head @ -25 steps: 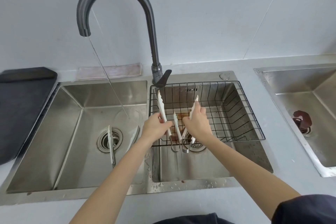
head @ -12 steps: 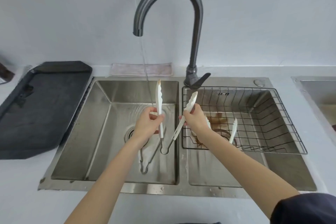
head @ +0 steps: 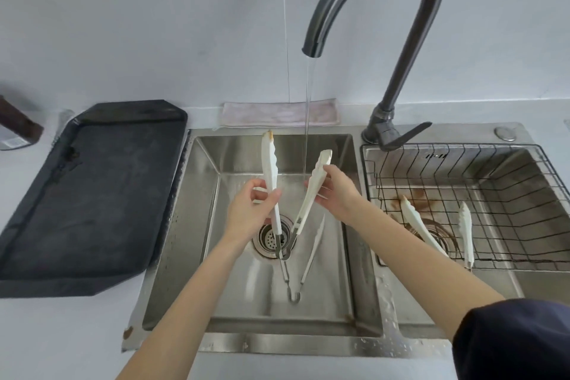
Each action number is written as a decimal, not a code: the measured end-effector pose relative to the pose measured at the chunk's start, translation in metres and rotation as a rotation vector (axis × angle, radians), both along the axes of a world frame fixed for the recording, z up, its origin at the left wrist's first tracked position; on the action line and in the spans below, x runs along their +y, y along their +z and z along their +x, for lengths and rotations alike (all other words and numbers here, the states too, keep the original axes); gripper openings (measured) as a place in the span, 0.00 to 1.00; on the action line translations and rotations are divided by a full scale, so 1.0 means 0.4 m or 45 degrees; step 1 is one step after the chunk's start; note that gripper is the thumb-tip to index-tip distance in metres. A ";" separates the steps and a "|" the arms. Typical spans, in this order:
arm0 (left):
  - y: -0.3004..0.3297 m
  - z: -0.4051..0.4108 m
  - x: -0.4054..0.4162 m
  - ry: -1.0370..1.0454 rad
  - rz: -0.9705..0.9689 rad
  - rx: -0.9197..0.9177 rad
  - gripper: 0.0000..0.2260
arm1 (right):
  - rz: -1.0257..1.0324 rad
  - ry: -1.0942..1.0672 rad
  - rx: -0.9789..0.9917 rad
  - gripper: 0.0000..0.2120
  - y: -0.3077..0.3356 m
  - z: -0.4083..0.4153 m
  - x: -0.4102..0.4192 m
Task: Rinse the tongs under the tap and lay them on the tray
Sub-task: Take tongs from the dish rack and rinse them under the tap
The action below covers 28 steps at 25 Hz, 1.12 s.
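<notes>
Over the left basin [head: 191,225] of the steel double sink, both hands hold one pair of white tongs [head: 311,194] upright, hinge down and tips up, spread in a V. The left hand [head: 249,213] pinches the left arm of the tongs between thumb and fingers about halfway along its white part; the right hand [head: 336,191] wraps its fingers around the right arm near the scalloped tip. A thin stream of water [head: 307,120] falls from the dark curved tap [head: 398,49] and passes between the two raised tips, just beside the right one; whether it touches the tongs cannot be told. The left tip carries a brownish stain. Below the held pair, a second pair of tongs [head: 311,253] lies on the floor of the same basin near the drain [head: 271,237], partly hidden by the left forearm. In the right basin a black wire basket [head: 509,182] holds a third pair of tongs [head: 465,231], with brown residue on the steel beneath. A dark tray [head: 92,194] sits on the counter just left of the sink, with nothing lying on it. A pale folded cloth [head: 277,114] rests against the wall behind the left basin.
</notes>
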<state>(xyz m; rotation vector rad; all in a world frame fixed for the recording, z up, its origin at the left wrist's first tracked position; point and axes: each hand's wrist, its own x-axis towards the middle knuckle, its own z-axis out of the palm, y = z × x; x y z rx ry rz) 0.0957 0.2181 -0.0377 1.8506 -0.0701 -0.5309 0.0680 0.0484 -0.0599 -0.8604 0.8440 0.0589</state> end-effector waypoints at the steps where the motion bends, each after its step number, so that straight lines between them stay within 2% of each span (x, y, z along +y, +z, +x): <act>1: -0.002 0.015 0.004 0.009 -0.008 -0.016 0.06 | 0.057 -0.013 -0.011 0.10 -0.001 0.017 0.003; 10: -0.025 0.090 0.022 0.055 0.067 -0.090 0.06 | 0.160 -0.051 0.044 0.11 -0.027 0.116 0.028; 15: -0.071 0.079 0.031 0.203 -0.044 0.189 0.08 | 0.287 -0.156 -0.021 0.15 -0.038 0.127 0.034; 19: -0.086 0.060 0.022 0.232 -0.119 0.379 0.06 | 0.296 -0.167 -0.071 0.19 -0.016 0.138 0.020; 25: -0.085 0.043 -0.002 0.161 -0.196 0.439 0.11 | 0.210 -0.175 -0.109 0.18 0.029 0.164 0.020; 28: -0.083 0.048 -0.002 0.176 -0.196 0.453 0.12 | 0.311 -0.164 -0.221 0.13 0.036 0.156 0.012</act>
